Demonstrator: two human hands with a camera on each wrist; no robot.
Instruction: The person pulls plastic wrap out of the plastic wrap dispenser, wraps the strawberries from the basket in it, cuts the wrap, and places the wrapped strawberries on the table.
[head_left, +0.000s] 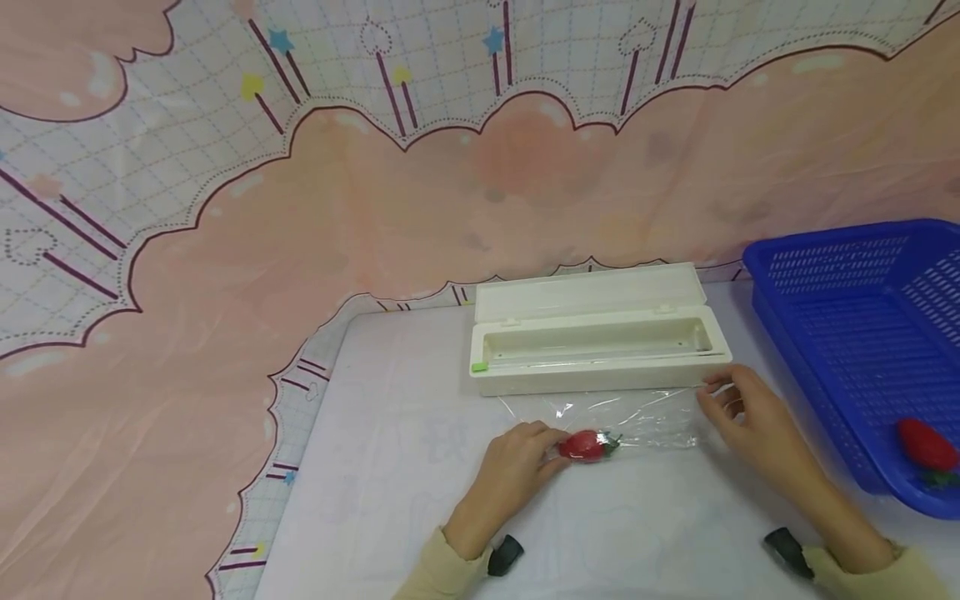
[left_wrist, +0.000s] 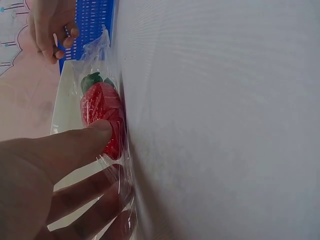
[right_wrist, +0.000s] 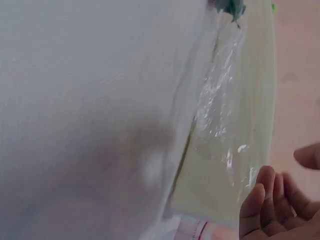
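Observation:
A red strawberry with green leaves lies on the white table, wrapped in clear cling film. My left hand rests its thumb on the wrapped berry, with the other fingers lying fairly straight alongside under the film. The film stretches right toward an open white film dispenser box. My right hand hovers at the film's right end by the box corner, fingers loosely curled, thumb apart, pinching nothing that I can see.
A blue perforated basket stands at the right edge with another strawberry inside. A pink patterned cloth hangs behind and to the left of the table.

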